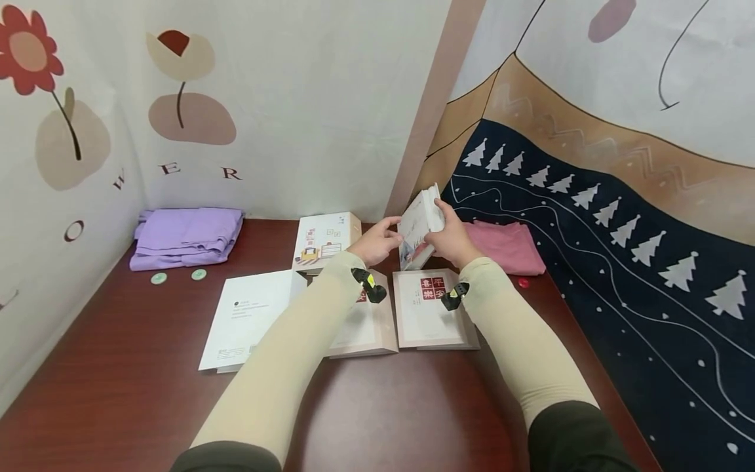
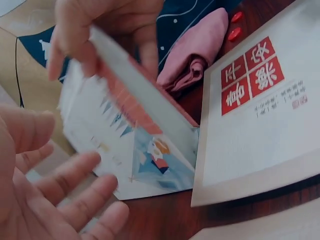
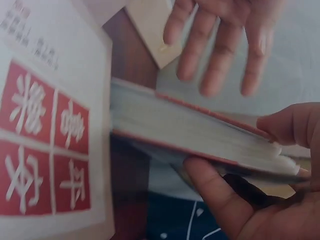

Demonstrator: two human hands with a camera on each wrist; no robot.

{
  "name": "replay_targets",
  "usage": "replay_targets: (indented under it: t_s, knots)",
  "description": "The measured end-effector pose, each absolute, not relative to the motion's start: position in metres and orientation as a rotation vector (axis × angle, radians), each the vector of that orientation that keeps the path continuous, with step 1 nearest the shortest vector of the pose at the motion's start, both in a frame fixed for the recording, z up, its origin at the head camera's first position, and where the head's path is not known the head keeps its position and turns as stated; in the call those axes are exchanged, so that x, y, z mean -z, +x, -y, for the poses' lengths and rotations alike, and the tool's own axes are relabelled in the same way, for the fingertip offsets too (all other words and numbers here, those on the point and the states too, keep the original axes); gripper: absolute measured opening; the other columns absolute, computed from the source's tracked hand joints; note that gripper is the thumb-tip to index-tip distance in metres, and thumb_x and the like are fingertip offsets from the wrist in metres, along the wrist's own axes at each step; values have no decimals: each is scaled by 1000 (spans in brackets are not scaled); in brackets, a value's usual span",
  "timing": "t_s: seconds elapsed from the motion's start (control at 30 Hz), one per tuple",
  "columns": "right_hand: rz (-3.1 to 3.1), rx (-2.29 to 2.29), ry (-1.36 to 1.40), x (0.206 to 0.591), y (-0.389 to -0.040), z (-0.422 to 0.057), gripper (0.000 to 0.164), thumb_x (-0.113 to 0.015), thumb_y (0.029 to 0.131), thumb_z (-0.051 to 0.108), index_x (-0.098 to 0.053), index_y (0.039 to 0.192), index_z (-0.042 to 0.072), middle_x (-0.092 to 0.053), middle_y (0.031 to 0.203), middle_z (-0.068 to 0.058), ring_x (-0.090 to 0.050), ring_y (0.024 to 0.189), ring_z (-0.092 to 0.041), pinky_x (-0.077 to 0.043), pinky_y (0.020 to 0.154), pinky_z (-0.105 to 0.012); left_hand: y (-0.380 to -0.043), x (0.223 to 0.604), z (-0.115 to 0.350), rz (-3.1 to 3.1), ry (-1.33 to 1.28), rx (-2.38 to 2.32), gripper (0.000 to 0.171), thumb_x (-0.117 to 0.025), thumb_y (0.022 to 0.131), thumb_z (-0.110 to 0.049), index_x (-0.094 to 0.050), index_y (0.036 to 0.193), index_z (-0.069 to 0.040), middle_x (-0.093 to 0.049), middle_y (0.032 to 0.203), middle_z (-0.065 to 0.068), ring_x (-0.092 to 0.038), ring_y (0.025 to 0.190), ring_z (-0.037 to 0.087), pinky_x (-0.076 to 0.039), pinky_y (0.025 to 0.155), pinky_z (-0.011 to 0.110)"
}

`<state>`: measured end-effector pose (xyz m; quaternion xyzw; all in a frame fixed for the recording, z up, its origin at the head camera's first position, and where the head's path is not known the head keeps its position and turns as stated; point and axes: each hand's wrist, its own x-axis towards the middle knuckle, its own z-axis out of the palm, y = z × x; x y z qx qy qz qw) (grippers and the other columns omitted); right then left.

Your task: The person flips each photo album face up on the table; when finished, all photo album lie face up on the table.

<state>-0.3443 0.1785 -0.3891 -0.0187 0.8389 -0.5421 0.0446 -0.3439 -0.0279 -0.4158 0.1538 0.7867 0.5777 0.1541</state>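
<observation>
Nearest is a dark reddish-brown worktop (image 1: 407, 406), crossed from its near side by two beige sleeves (image 1: 513, 334). Across its middle run three pale books: the left front book (image 1: 253, 308), with small print; the middle front book (image 1: 368, 324), partly hidden by the left sleeve; and just beside it, towards the right edge, the right front book (image 1: 433, 324), which carries red squares with white characters.

Just beyond the right front book, towards the far right corner, is a tilted book (image 1: 415, 219) with a coloured picture on its cover. The right hand (image 1: 453, 239) grips it across its thickness, thumb on one cover and fingers on the other. The left hand (image 1: 375, 244) is just beside it, fingers spread, holding nothing. Whether the lower end of the tilted book touches the worktop, I cannot tell.

A folded pink cloth (image 1: 507, 246) lies by the right edge, with small red discs (image 1: 523, 283) just in front. Near the far edge lies the far book (image 1: 321, 239). At the far left corner is a folded purple cloth (image 1: 189, 236), two green discs (image 1: 199, 274) before it. A flower-printed hanging (image 1: 324, 131) rises behind.
</observation>
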Motion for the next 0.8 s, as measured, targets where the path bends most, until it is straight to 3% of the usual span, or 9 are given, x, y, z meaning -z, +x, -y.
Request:
replay_targets:
  t_s: [0.2, 0.3, 0.53, 0.67, 0.8]
  knots:
    - [-2533, 1579, 38, 398, -349, -193, 97, -57, 87, -10, -20, 169, 23, -40, 151, -26, -60, 97, -30, -63, 78, -47, -344, 419, 35, -2380, 344, -1523, 63, -54, 110, -19, -28, 166, -8, -53, 151, 23, -52, 141, 35, -43, 119, 47]
    - [-2534, 1517, 88, 402, -351, -200, 94, -57, 88, -4, -19, 170, 23, -40, 152, -25, -60, 94, -29, -61, 75, -41, -344, 421, 37, -2421, 299, -1455, 63, -55, 109, -19, -29, 166, -9, -48, 156, 24, -48, 145, 35, -39, 122, 47]
    - [-2738, 1371, 121, 408, -355, -211, 91, -51, 87, -8, -14, 169, 9, -29, 167, -24, -43, 131, -33, -41, 101, -38, -351, 431, 39, -2475, 299, -1302, 64, -55, 109, -22, -29, 166, -11, -33, 170, 17, -32, 157, 34, -27, 128, 49]
    - [-2720, 1339, 143, 412, -359, -212, 93, -52, 84, -10, -16, 168, 8, -26, 171, -22, -41, 136, -35, -41, 105, -41, -349, 433, 40, -2441, 296, -1298, 66, -56, 108, -20, -26, 167, -9, -27, 173, 16, -25, 160, 33, -24, 129, 49]
    - [-2700, 1301, 159, 418, -363, -209, 94, -56, 83, -10, -18, 168, 7, -30, 169, -22, -41, 138, -33, -40, 111, -40, -349, 433, 42, -2430, 304, -1275, 69, -56, 107, -21, -24, 167, -8, -25, 173, 17, -26, 159, 33, -27, 128, 49]
